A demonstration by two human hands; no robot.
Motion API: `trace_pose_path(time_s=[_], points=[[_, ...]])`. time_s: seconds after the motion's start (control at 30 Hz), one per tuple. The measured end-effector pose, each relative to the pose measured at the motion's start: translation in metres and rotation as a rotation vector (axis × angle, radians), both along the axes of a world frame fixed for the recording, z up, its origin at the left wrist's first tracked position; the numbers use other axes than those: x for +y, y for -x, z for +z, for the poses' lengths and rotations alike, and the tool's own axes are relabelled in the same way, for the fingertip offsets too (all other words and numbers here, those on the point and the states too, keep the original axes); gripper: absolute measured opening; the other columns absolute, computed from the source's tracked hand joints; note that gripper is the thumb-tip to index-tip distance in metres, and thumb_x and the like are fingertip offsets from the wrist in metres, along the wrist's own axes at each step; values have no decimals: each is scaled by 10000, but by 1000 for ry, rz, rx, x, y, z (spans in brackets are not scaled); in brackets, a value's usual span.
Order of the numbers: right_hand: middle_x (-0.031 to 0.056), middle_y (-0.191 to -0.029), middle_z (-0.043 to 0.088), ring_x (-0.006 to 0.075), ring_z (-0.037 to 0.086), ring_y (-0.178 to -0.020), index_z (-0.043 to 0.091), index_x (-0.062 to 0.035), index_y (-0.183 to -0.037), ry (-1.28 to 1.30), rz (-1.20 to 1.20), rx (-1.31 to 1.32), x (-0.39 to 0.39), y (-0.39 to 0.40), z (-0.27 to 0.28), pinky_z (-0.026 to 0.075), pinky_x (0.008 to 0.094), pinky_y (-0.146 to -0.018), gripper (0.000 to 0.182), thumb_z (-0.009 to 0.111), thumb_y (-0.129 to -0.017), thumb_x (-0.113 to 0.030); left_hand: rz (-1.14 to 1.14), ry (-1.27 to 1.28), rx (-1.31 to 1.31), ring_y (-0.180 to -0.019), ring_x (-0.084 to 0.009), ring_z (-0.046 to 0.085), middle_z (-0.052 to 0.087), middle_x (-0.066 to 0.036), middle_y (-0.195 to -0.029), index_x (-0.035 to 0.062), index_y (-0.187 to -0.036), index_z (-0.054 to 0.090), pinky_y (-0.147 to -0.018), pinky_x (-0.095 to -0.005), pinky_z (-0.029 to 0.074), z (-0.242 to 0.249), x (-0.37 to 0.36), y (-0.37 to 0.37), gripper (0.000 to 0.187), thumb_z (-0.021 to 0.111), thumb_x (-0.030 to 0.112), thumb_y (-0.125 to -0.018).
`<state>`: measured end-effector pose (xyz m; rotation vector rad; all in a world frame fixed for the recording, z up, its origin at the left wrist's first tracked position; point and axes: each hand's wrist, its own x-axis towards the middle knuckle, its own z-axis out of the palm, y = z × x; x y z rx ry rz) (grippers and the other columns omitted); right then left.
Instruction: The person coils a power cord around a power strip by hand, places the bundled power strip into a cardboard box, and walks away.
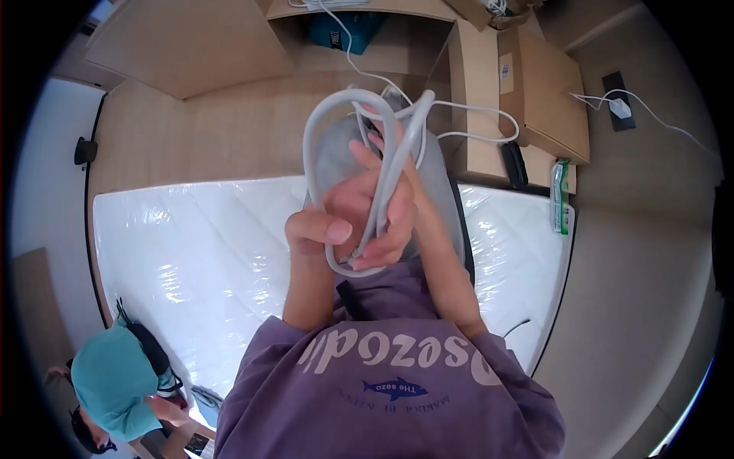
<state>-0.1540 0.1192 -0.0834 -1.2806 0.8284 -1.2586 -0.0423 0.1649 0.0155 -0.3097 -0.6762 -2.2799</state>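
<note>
My left hand (348, 210) is closed around a coiled, thick light-grey cable (310, 153), its thumb and curled fingers showing at the lower part of the loops. Partly behind the upper loops is my right hand (367, 155); its fingers are bent near the cable, and their contact with it is partly hidden. A thinner white cable (478, 105) runs from the top of the coil, looping to the right and up towards the desk. Below the hands, a grey rounded surface (325, 149) shows behind the coil.
A plastic-wrapped white mattress (153, 252) spans the middle. At the upper right are a cardboard box (543, 99), a black object (514, 164), a green-and-white packet (561, 199) and a wall socket panel (618, 99). Another person (115, 375) in teal is at lower left.
</note>
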Motion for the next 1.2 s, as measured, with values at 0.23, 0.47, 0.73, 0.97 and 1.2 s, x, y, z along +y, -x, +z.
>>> trace_pose_path(time_s=[0.23,0.47,0.73,0.97,1.2], points=[[23,-1021,556,135,508,-980,433,-64,-1196,42,35,-135,13,2,42,402,286,-875,268,429,-990,-236,342,0,-260,-557,-93,400,417,-15,-679,-41,-1041,404,-502,-231,308,23,32,-6,487,673,207,-720],[55,-917,526,157,575,-757,483,-98,-1185,-18,-82,90,43,9,87,470,298,-588,296,507,-951,-279,1309,317,-1207,-707,-75,416,446,-11,-800,39,-1106,439,-618,-200,329,-1,6,-12,374,640,182,-825],[128,-1184,472,279,587,-957,508,-119,-1281,273,-215,521,43,3,92,502,372,-797,449,575,-839,-153,1253,45,-961,-968,-215,566,566,-101,-992,5,-1231,417,-850,-333,460,-35,-13,9,460,615,120,-832],[139,-1288,446,292,536,-1071,550,-128,-1243,524,-114,457,46,-13,66,453,413,-884,468,590,-779,-82,1198,-279,-501,-740,-139,433,451,-32,-814,49,-1069,437,-694,-298,377,-41,-27,-19,225,530,132,-882],[138,-1330,429,348,441,-1198,562,-123,-1211,230,-125,538,28,4,29,373,430,-986,513,641,-707,-81,1233,-11,-209,-721,-142,394,406,-33,-808,52,-1145,425,-686,-286,321,-23,-27,-31,366,565,108,-812]])
